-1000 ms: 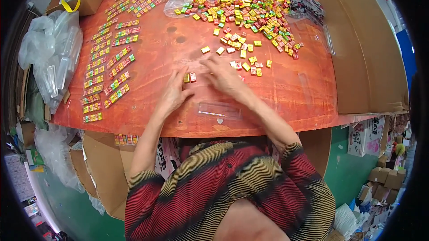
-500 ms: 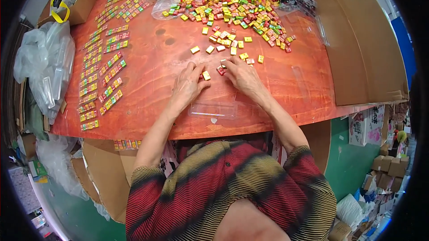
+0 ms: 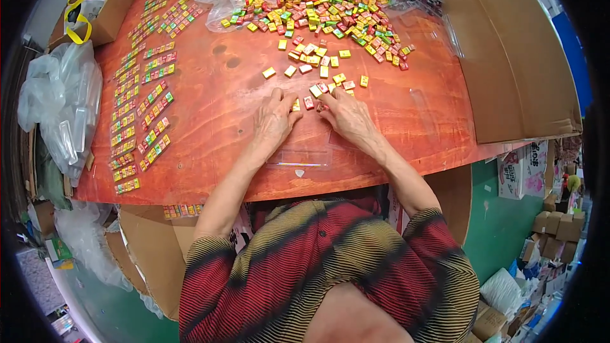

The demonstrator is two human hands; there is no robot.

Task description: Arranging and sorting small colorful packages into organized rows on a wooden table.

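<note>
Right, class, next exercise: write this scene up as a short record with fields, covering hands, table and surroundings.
Surface: red-orange wooden table
Left hand: fingertips at a small yellow box; firmness of grip unclear
Right hand: fingertips at a small red box, partly hidden
Between hands: one loose red-and-white box
Far side: large mixed pile of red, yellow and green boxes
Left side: strips of boxes laid out in columns
Near edge: clear plastic tray
Right side: cardboard box
</note>
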